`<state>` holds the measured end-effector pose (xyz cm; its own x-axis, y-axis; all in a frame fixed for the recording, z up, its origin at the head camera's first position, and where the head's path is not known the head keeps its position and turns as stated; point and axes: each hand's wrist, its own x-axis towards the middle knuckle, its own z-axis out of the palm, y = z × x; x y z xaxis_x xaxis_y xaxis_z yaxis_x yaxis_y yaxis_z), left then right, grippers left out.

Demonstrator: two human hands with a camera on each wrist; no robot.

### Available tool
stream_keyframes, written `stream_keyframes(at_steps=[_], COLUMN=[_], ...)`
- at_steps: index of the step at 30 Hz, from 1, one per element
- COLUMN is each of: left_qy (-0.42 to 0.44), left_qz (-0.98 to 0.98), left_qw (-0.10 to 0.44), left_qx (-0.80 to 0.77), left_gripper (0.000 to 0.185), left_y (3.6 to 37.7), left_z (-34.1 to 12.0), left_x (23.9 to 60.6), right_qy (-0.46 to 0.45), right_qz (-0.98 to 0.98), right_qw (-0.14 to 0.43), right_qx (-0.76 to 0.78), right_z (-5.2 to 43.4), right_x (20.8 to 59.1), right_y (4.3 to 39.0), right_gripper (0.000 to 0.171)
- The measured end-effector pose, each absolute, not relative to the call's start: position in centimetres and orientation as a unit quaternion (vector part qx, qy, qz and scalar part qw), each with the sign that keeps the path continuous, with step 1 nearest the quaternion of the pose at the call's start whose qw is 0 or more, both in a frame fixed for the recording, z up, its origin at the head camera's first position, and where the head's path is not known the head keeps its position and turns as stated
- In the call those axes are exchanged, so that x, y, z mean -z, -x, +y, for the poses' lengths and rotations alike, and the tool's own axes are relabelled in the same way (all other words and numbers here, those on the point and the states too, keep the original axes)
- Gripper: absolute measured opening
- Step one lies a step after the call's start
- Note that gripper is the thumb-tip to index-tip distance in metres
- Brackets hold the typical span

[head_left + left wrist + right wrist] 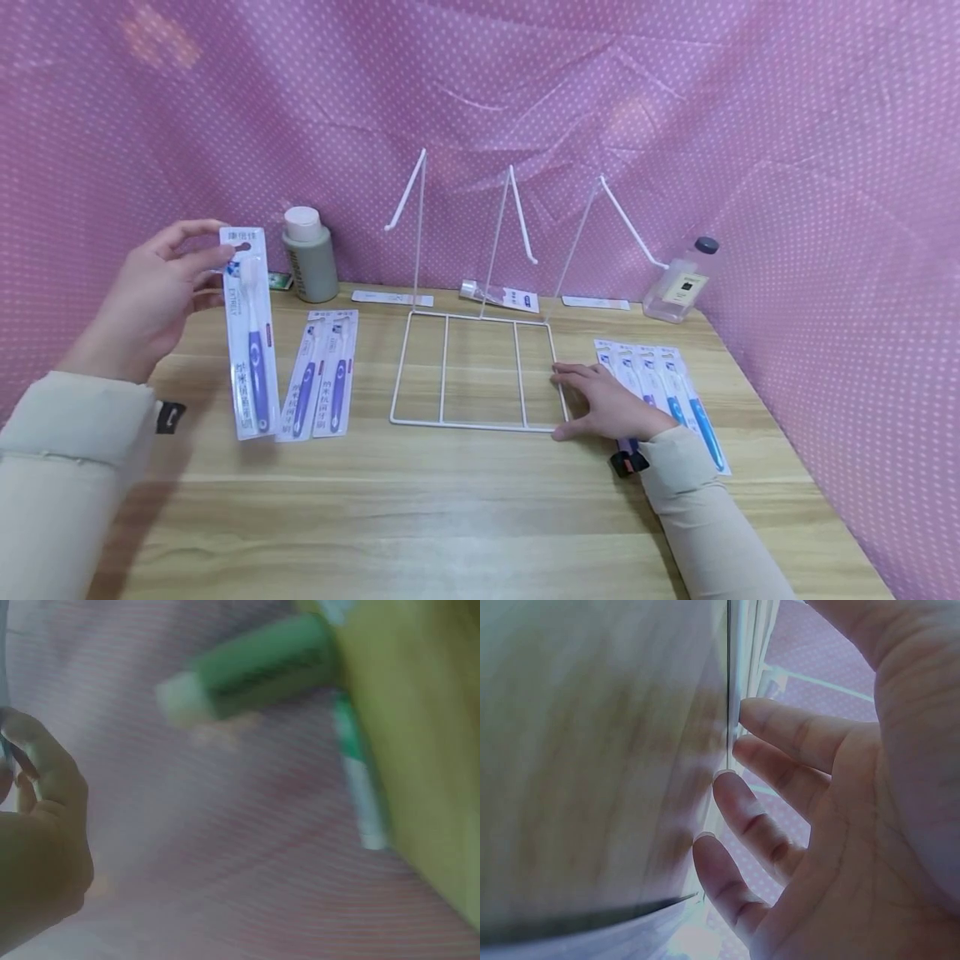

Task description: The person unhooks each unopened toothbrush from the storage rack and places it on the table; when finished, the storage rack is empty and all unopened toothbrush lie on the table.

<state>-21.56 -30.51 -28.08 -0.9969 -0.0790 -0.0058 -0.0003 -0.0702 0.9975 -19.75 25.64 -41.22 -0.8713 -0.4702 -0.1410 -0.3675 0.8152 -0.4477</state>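
Observation:
My left hand (168,279) is raised over the table's left side and pinches the top of a packaged purple toothbrush (249,342), which hangs upright. In the left wrist view that hand (41,825) shows at the left edge. My right hand (588,400) lies flat on the table, its straight fingers (780,795) touching the right edge of a white wire rack (480,371). Three slanted hook arms rise from the rack's flat base. Two more purple toothbrush packs (324,375) lie left of the rack. Several blue toothbrush packs (671,392) lie partly under my right wrist.
A grey-green bottle (309,254) stands at the back left, blurred in the left wrist view (255,667). A clear bottle (682,283) stands at the back right. A toothpaste tube (502,293) and white strips (392,297) lie behind the rack. Pink dotted cloth walls the table.

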Motion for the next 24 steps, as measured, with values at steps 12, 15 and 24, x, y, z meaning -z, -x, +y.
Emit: stream_keyframes(at_steps=[12, 15, 24], left_qy=[-0.127, -0.135, -0.137], left_qz=[-0.78, -0.794, -0.808], left_qw=[-0.075, -0.095, -0.124], left_qx=[0.608, 0.585, 0.559], left_gripper=[0.017, 0.027, 0.057], left_y=[28.1, 29.0, 30.2], left_z=[-32.6, -32.7, -32.2], left_x=[35.1, 36.5, 39.2], right_qy=[0.22, 0.22, 0.222], right_qz=[0.947, 0.947, 0.946], right_qw=[0.117, 0.118, 0.119], right_qx=[0.204, 0.205, 0.205], right_z=[25.9, 25.9, 25.6], right_x=[41.2, 41.1, 41.3], right_y=[19.7, 19.7, 19.7], right_gripper=[0.095, 0.095, 0.096])
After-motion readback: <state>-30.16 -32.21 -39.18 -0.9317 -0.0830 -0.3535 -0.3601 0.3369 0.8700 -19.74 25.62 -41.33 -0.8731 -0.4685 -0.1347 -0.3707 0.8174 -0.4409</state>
